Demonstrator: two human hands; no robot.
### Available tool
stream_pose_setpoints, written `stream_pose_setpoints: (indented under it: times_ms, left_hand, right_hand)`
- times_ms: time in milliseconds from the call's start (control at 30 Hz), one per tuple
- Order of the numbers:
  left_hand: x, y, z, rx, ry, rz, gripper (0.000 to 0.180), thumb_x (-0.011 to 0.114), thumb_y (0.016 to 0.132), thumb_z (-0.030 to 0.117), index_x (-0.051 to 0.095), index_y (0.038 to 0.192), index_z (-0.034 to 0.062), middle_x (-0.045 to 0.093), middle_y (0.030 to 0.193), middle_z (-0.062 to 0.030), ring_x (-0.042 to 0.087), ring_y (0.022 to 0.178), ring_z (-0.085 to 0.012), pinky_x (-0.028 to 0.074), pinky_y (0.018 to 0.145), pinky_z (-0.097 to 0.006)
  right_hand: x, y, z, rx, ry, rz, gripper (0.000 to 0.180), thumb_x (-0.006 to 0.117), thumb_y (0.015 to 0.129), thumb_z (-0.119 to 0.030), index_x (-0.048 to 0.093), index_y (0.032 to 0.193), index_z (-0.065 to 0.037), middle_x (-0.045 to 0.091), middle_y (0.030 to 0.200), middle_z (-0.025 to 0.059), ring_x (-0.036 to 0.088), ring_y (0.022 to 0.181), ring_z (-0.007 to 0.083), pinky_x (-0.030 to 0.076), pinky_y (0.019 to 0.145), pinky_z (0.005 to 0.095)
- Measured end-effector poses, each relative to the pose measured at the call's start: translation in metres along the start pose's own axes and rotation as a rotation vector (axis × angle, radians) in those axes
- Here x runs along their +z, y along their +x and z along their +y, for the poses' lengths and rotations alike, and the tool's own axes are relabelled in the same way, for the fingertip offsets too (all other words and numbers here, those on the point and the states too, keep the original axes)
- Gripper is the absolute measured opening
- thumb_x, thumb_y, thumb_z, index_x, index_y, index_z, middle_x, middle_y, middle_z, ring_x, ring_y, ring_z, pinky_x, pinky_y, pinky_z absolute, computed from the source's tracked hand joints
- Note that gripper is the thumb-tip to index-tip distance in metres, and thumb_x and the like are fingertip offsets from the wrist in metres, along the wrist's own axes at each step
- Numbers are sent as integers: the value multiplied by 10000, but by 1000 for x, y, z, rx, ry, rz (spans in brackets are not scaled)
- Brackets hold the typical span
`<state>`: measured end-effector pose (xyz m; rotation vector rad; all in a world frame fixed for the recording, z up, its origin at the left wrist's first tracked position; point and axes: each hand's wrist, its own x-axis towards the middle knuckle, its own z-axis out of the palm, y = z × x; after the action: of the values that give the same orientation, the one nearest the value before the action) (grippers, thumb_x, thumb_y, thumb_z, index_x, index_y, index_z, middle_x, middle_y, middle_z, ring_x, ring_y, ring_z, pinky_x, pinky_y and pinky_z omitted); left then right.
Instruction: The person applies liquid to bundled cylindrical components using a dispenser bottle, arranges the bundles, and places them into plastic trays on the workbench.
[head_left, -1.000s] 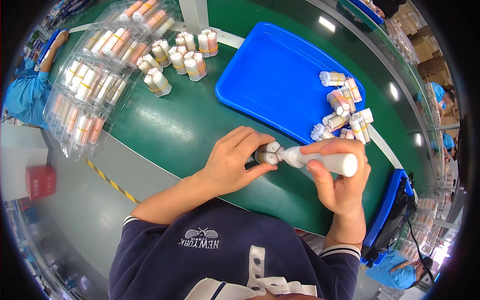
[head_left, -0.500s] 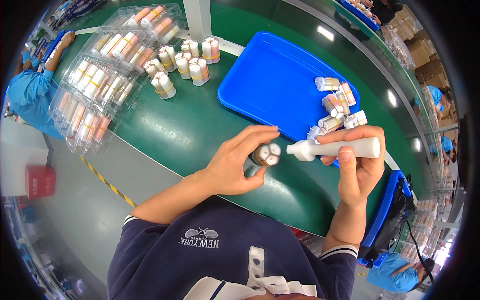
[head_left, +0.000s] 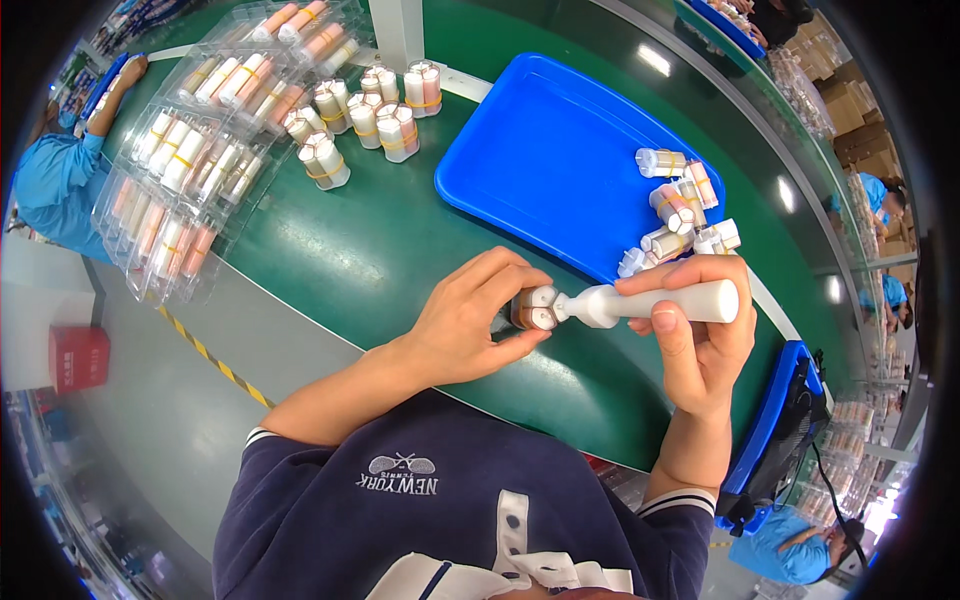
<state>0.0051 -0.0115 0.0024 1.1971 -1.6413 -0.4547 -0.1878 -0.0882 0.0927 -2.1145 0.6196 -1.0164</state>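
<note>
Partly hidden by the left hand (head_left: 465, 318) gripping it, a bundle (head_left: 541, 318) meets the white tool (head_left: 705, 301) clasped in the right hand (head_left: 708, 352) over the table (head_left: 330, 240); a tray (head_left: 560, 140) holds more bundles (head_left: 674, 208).

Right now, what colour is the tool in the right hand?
The tool is plain white; the head view shows it best.

Lighting was bright, fairly even. Glossy green-topped desk (head_left: 400, 230) threw back pale, smeared glare, strongest just below centre; small oblong white highlights (head_left: 653, 54) dotted upper right. Lower-right rim had a blown-out patch. White tapered plastic tool (head_left: 705, 300) looked reasonably sharp, little shading on it. Fisheye bowed straight edges; corners went black. Background near rim was soft, fine detail lost.
</note>
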Motion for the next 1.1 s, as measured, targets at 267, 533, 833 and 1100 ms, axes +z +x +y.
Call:
stream_pose_setpoints:
  times_ms: [267, 533, 833, 1100]
  left_hand:
    - [0, 2, -2, 30, 35, 8, 361, 756, 670, 127, 586, 974, 37, 540, 857, -75, 564, 738, -243, 465, 619, -348]
    - [0, 3, 0, 30, 62, -4, 363, 758, 667, 128, 592, 976, 36, 532, 828, -68, 555, 703, -233, 450, 583, -341]
    - [-5, 1, 5, 84, -16, 31, 504, 759, 628, 71, 578, 1094, 11, 582, 920, -116, 591, 808, -264, 492, 709, -322]
    - [-3, -4, -1, -1, 45, -38, 486, 715, 618, 46, 583, 1084, 10, 593, 954, -133, 595, 830, -265, 492, 704, -333]
  right_hand:
    - [3, 1, 1, -42, -57, -17, 246, 702, 785, -45, 534, 958, 0, 679, 805, 103, 619, 612, 152, 472, 556, 259]
    - [6, 6, 3, -56, -90, -68, 215, 704, 778, -28, 551, 926, 0, 669, 754, 81, 614, 587, 137, 458, 528, 255]
    - [-4, -1, 4, -91, -34, 8, 199, 659, 832, -102, 541, 946, 10, 687, 808, 97, 588, 606, 120, 452, 553, 240]
    - [0, 1, 4, -101, 26, -8, 199, 638, 852, -93, 510, 971, 2, 693, 845, 131, 585, 623, 118, 460, 573, 243]
